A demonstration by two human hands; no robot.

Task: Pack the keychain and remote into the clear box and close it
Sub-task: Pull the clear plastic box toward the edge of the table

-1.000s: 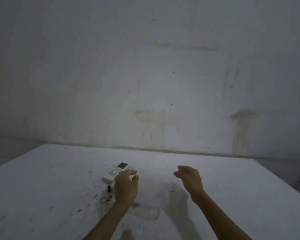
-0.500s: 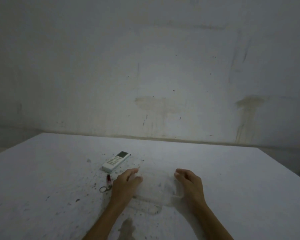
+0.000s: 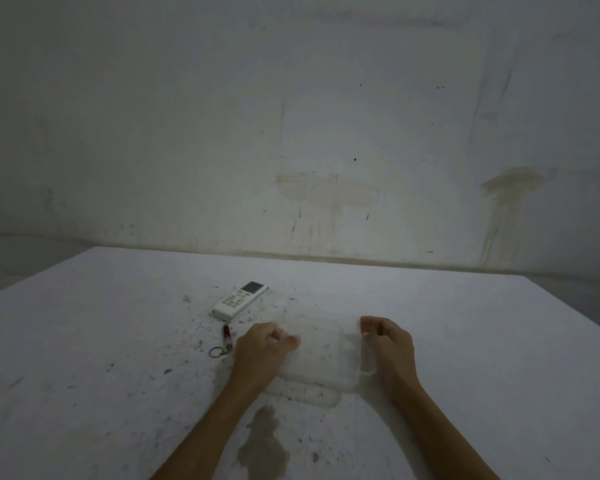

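Down at the near middle of the white table (image 3: 465, 341) sits the clear box (image 3: 321, 355), a see-through plastic container whose edges are faint against the surface; a rounded lid or rim edge shows along its near side, and whether the lid is seated or lifted cannot be told. Both hands flank it. The left hand (image 3: 260, 351) is at the box's 9 o'clock side, fingers curled over the box's left edge with the thumb lying along the top toward 3 o'clock, so it looks closed onto that edge. The right hand (image 3: 390, 344) is at the box's 3 o'clock side, fingers curled inward and the thumb tucked near them; it touches the right edge of the box, but whether it truly pinches the plastic or only rests against it cannot be told. Both bare forearms run back toward 6 o'clock and out of the frame. The keychain (image 3: 223, 342), a small red piece with a metal ring at its near end, lies flat on the table just beside the left hand at its 9 o'clock, apart from the box. The remote (image 3: 240, 301), white with a grey screen at its far end and rows of buttons, lies at about 11 o'clock from the box, just beyond the keychain, angled with its screen end toward 1 o'clock. Neither is in the box. Dark specks scatter around them, and a grey stain (image 3: 262, 441) marks the table between the forearms at 6 o'clock. A stained pale wall (image 3: 291, 133) rises behind.
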